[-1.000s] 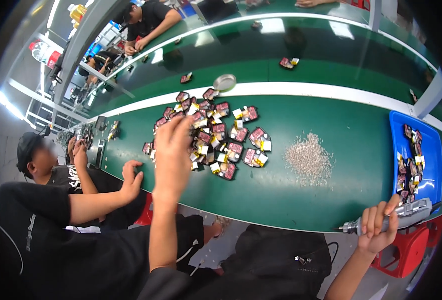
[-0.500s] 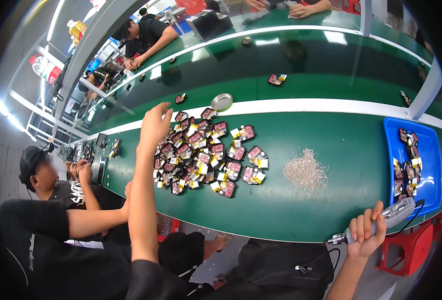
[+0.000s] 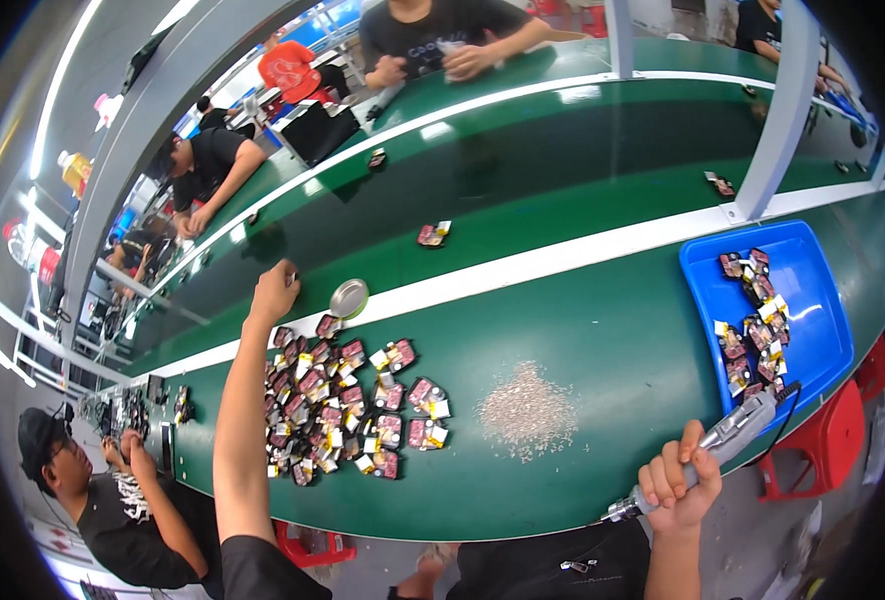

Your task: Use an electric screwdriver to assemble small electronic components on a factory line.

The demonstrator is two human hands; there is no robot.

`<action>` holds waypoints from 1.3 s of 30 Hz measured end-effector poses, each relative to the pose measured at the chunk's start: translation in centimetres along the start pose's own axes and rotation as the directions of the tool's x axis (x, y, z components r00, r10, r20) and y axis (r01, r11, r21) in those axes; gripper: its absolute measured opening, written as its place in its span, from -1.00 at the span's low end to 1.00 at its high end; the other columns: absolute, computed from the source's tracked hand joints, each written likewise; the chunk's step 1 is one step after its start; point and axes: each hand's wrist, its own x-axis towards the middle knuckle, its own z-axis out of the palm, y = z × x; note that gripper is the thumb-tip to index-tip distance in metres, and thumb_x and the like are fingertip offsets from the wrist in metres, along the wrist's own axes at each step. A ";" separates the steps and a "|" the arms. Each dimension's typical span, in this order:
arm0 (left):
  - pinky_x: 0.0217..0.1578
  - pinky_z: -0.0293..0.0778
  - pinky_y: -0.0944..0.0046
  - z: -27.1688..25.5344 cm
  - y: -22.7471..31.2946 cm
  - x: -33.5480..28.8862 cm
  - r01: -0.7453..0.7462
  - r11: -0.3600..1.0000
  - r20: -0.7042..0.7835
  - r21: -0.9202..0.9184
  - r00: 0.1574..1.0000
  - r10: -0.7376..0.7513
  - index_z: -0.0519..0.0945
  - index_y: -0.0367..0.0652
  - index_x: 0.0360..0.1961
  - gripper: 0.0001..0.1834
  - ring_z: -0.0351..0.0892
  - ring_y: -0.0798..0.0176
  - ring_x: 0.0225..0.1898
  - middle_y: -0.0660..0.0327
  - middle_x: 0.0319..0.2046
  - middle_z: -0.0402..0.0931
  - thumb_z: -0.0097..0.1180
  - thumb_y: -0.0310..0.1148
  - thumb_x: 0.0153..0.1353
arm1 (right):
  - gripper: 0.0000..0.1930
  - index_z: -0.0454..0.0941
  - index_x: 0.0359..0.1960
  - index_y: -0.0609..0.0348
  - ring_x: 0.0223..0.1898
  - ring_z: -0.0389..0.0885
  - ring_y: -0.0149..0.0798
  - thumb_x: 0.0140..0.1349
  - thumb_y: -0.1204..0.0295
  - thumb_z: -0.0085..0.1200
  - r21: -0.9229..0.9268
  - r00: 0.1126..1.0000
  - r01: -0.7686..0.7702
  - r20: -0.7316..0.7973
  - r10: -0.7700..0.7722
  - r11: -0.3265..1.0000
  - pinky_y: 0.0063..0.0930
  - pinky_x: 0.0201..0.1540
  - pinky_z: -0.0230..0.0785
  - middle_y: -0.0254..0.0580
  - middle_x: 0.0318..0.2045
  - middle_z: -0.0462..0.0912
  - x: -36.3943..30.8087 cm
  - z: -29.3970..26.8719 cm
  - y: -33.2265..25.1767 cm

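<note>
My left hand (image 3: 277,292) stretches over the belt beyond the white rail. Its fingers are closed, and a dark edge of a small black electronic part (image 3: 292,278) shows at them; most of it is hidden. A round metal lid (image 3: 349,299) lies right of this hand. Nearer, a heap of black electronic parts (image 3: 313,395) with pink faces and white-and-yellow tabs covers the green table. My right hand (image 3: 680,478) grips a grey electric screwdriver (image 3: 738,428), its bit pointing left near the table's front edge. A pile of small screws (image 3: 528,410) lies between the heap and this hand.
A blue tray (image 3: 828,300) with several of the parts stands at the right. The white rail (image 3: 523,264) runs between table and belt, with a metal post (image 3: 778,120). More parts lie on the belt. A co-worker (image 3: 113,500) sits at the left; a red stool (image 3: 828,440) stands at the right.
The view has swung right, so the tray and screws sit further left. My left fingers, spread before, have closed over where a part lay on the belt. The screwdriver stays in my right hand.
</note>
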 end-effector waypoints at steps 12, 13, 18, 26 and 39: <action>-0.02 0.40 -0.03 3.6 22.7 1.0 -0.570 0.821 -0.017 -0.014 0.822 0.570 0.44 -0.16 0.03 -0.64 0.38 -0.23 -0.02 -0.16 -0.12 0.42 -0.02 -0.43 0.16 | -0.84 0.27 -0.40 0.12 -0.80 0.18 -0.45 0.28 0.34 -0.11 0.031 0.997 -0.053 0.051 0.051 0.998 -0.44 -0.62 0.21 -0.39 -0.79 0.20 -0.6 -0.3 -0.6; 0.00 0.38 -0.05 3.9 23.1 0.8 -0.568 0.823 -0.019 0.026 0.822 0.569 0.40 -0.22 0.03 -0.63 0.34 -0.25 0.01 -0.19 -0.08 0.38 -0.04 -0.44 0.16 | -0.85 0.30 -0.40 0.12 -0.79 0.19 -0.45 0.27 0.34 -0.10 0.054 0.997 -0.073 0.014 0.073 0.996 -0.45 -0.61 0.21 -0.39 -0.78 0.21 -0.6 -0.2 -0.6; 0.00 0.34 -0.13 4.2 22.6 0.4 -0.471 0.872 -0.060 0.134 0.875 0.481 0.28 -0.33 -0.02 -0.66 0.34 -0.27 -0.06 -0.21 -0.11 0.32 -0.08 -0.51 0.15 | -0.87 0.37 -0.35 0.12 -0.73 0.22 -0.46 0.29 0.36 -0.11 0.097 0.979 -0.157 0.145 0.142 0.983 -0.47 -0.55 0.20 -0.40 -0.76 0.23 0.2 -0.5 -0.5; 0.05 0.32 0.03 1.0 43.8 -8.5 -0.795 0.566 -0.269 -0.218 0.606 0.748 0.36 -0.24 0.00 -0.64 0.35 -0.14 0.02 -0.08 -0.06 0.32 0.06 -0.47 0.17 | -0.92 0.33 -0.37 0.13 -0.73 0.25 -0.42 0.29 0.45 -0.10 0.131 0.978 -0.164 0.148 0.144 0.978 -0.50 -0.53 0.22 -0.37 -0.76 0.24 -0.1 -0.7 -0.9; 0.21 0.15 -0.09 -0.9 36.8 -21.4 -0.586 0.762 -0.307 -0.276 0.805 0.508 0.28 -0.25 0.22 -0.37 0.26 -0.15 0.18 -0.11 0.16 0.27 0.16 -0.38 0.12 | -0.85 0.27 -0.37 0.10 -0.78 0.17 -0.47 0.30 0.34 -0.12 0.034 0.990 -0.056 0.133 0.051 0.998 -0.52 -0.63 0.15 -0.40 -0.76 0.20 -0.5 -1.3 -1.3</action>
